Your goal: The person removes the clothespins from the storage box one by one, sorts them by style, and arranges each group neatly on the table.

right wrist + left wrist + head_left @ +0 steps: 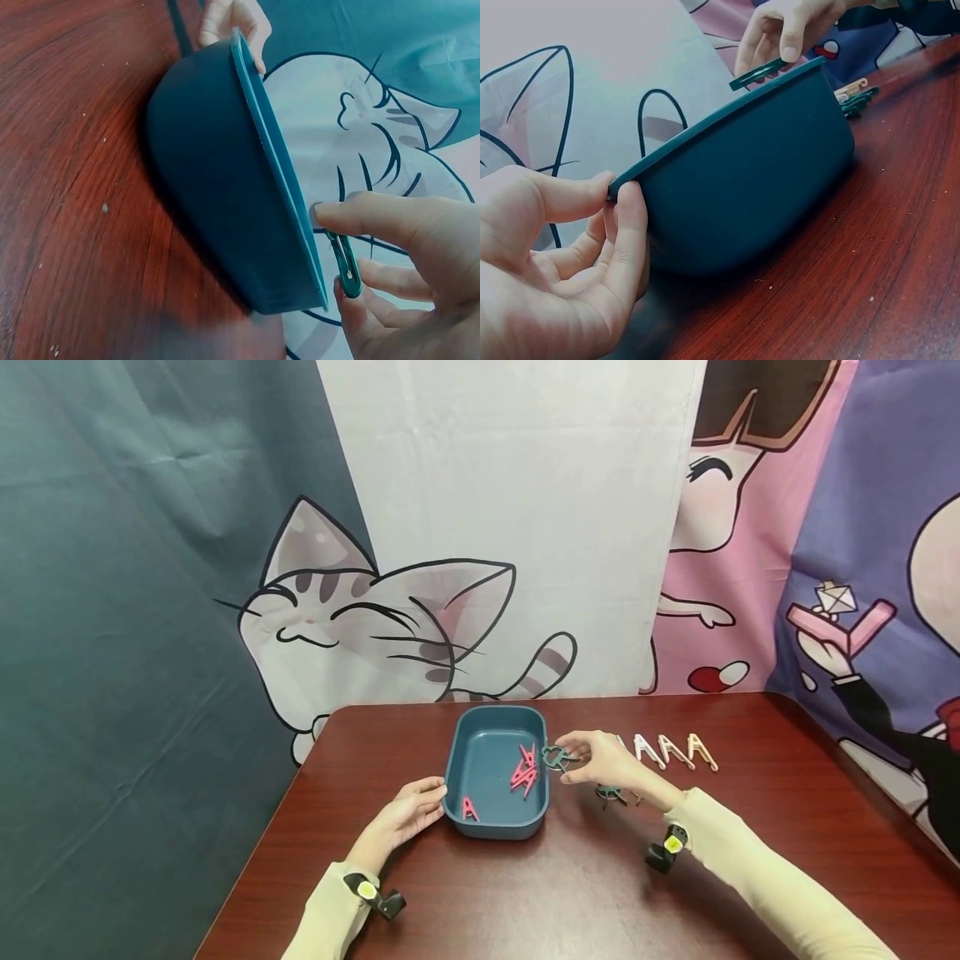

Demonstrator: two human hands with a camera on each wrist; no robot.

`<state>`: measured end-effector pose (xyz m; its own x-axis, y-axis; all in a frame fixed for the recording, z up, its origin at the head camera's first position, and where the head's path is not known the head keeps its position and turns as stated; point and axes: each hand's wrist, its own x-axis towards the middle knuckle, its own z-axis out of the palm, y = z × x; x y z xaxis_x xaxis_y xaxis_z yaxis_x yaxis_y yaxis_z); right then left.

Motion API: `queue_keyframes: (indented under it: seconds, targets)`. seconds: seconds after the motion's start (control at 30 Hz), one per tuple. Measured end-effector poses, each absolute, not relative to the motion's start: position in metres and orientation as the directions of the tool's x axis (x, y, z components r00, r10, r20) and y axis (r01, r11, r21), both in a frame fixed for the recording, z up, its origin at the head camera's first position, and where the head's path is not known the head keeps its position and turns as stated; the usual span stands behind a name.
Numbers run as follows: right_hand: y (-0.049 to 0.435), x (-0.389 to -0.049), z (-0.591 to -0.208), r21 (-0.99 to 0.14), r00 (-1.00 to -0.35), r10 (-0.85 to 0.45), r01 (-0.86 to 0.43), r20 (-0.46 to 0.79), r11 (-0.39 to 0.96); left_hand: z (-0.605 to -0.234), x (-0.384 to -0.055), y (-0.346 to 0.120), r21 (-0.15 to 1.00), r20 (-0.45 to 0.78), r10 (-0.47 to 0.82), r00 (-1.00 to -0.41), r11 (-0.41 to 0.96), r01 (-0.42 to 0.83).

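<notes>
A blue-green plastic basin (497,832) stands on the table with several pink clothespins (527,775) inside, one of them apart near the front left. My left hand (408,814) pinches the basin's left rim between thumb and forefinger, as the left wrist view shows. On the other side, my right hand (603,762) holds a green clip (345,266) with a looped outline between thumb and fingers. In the head view this clip overlaps the basin's right rim. The right wrist view shows it beside that rim, close to the edge.
Right of the basin, more green clips (611,793) lie on the brown table (600,893), partly behind my right forearm. Several pale clothespins (666,750) form a row farther right. A printed cloth backdrop (495,527) hangs behind the table's far edge.
</notes>
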<state>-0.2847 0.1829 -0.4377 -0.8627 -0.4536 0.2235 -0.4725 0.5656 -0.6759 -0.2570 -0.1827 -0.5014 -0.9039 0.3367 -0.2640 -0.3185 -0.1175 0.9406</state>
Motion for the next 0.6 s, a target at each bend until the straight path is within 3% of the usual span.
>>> queue_keyframes:
  seconds: [0.4, 0.6]
  targets:
    - [0.201, -0.279, -0.439, -0.690, -0.908, -0.384, -0.387, 0.168, 0.612, -0.502, -0.260, -0.183, 0.938, -0.242, 0.364, -0.900, -0.150, -0.313]
    - [0.208, -0.277, -0.447, -0.684, -0.904, -0.382, -0.404, 0.194, 0.608, -0.501, -0.258, -0.183, 0.940, -0.260, 0.345, -0.902, -0.124, -0.318]
